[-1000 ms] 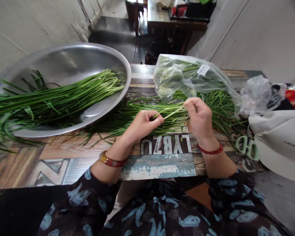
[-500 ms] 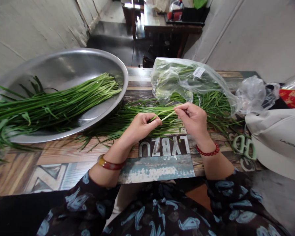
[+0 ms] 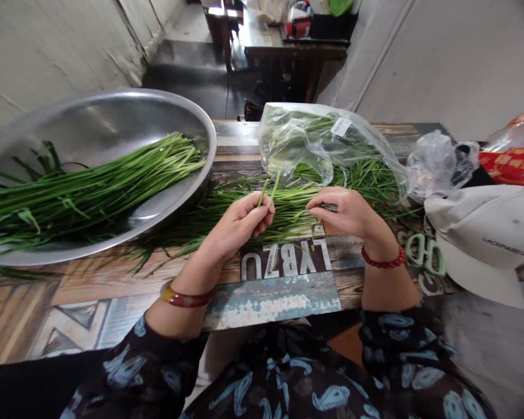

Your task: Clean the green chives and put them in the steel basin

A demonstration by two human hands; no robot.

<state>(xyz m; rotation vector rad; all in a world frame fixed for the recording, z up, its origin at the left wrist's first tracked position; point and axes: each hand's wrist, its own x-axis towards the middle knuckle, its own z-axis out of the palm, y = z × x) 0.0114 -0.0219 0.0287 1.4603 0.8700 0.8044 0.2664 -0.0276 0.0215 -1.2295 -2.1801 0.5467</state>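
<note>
My left hand (image 3: 247, 220) is closed around a few garlic chive stalks (image 3: 273, 189), whose pale cut ends stick up above the fingers. To its right, my right hand (image 3: 347, 212) hovers low over the pile, thumb and fingers slightly apart, and I see nothing held between them. Beneath and behind both hands lies a loose pile of garlic chives (image 3: 288, 209) on the patterned wooden table (image 3: 271, 302). A large metal basin (image 3: 148, 100) on the left holds a thick bundle of chives (image 3: 113, 180), leaves hanging over its left rim.
Behind the pile lies a clear plastic bag (image 3: 305, 137) with more greens. Green-handled scissors (image 3: 425, 253) rest at the right beside a white cap (image 3: 484, 238). Crumpled plastic (image 3: 432, 160) and a red package (image 3: 515, 160) are farther back. Another table (image 3: 294, 49) stands beyond.
My hands have drawn apart. My left hand has turned so the stalks point upward, and my right hand has let go of their ends and moved slightly down. The view has shifted a little.
</note>
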